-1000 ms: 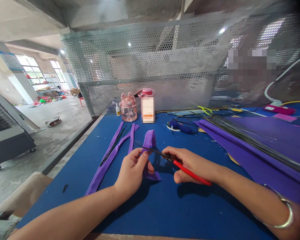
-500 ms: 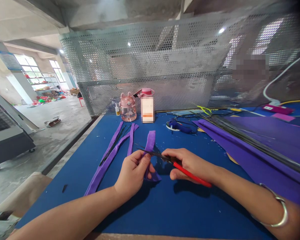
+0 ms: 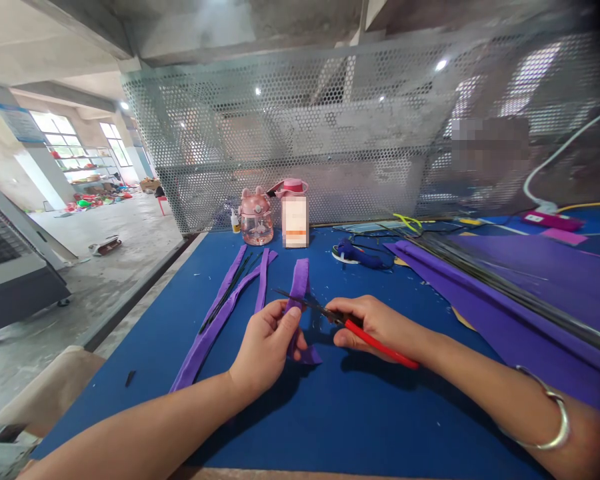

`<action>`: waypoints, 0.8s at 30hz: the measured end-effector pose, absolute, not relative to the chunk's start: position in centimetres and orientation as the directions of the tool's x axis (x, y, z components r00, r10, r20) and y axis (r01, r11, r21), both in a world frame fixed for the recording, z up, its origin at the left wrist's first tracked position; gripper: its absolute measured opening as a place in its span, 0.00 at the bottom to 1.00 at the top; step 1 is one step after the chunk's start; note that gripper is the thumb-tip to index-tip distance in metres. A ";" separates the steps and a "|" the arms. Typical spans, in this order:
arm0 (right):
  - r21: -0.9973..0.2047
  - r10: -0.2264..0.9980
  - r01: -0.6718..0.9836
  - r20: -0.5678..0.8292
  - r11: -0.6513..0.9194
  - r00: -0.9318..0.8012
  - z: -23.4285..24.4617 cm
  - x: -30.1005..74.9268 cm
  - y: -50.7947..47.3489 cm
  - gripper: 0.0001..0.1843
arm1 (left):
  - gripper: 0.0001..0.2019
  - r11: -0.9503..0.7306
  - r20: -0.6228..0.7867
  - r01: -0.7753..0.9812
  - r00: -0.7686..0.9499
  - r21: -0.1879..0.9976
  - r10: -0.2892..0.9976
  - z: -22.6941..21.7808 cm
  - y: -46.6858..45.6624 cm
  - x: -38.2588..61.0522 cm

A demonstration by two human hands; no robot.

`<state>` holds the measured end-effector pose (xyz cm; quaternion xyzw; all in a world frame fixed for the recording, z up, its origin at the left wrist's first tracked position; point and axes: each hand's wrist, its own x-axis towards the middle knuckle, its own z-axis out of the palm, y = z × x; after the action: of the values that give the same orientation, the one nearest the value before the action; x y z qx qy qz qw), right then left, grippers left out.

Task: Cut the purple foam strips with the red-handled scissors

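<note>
The purple strip (image 3: 299, 283) is looking like soft, matt cloth. The scissors (image 3: 375, 341) are showing dull dark metal blades and a glossy red plastic handle. The blue table cover (image 3: 330, 413) is appearing matt and felt-like. The perforated screen (image 3: 305, 147) is looking like grey metal, the pink bottle (image 3: 257, 219) is gleaming as clear plastic, and the bangle (image 3: 555, 427) as polished metal.

The short fabric strip (image 3: 299, 283) is purple, like the long cloth strips (image 3: 215, 320). The slim scissors (image 3: 380, 345) have red handles and dark blades. The flat table mat (image 3: 330, 413) is deep blue, the small plastic bottle (image 3: 257, 220) pink, the metal screen (image 3: 305, 133) grey with honeycomb holes.
</note>
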<state>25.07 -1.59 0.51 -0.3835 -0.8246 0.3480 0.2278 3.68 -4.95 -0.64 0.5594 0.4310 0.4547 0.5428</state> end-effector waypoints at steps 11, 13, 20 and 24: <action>-0.865 0.918 0.312 0.347 0.392 -0.192 2.0 24.5 -3.3 0.29 | 0.19 -0.622 0.544 0.282 0.312 0.730 0.779 2.3 -3.4 2.7; -0.903 0.932 0.235 0.338 0.360 -0.130 1.5 23.3 -4.1 0.29 | 0.26 -0.504 0.329 0.255 0.508 0.825 0.796 3.1 -3.4 4.1; -0.965 0.968 -0.084 0.246 0.250 0.054 -0.9 18.4 -4.3 0.32 | 0.29 -0.108 0.094 -0.258 -0.066 0.960 0.993 3.7 -0.6 9.5; -0.964 0.975 -0.144 0.217 0.222 0.052 -1.7 17.9 -4.2 0.32 | 0.26 -0.271 0.263 -0.186 -0.071 0.944 0.962 3.3 0.8 9.5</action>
<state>17.86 -4.17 -1.69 -0.4116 -0.5046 0.4685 0.5970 9.51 0.76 3.29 0.5004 0.3876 0.6207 0.4626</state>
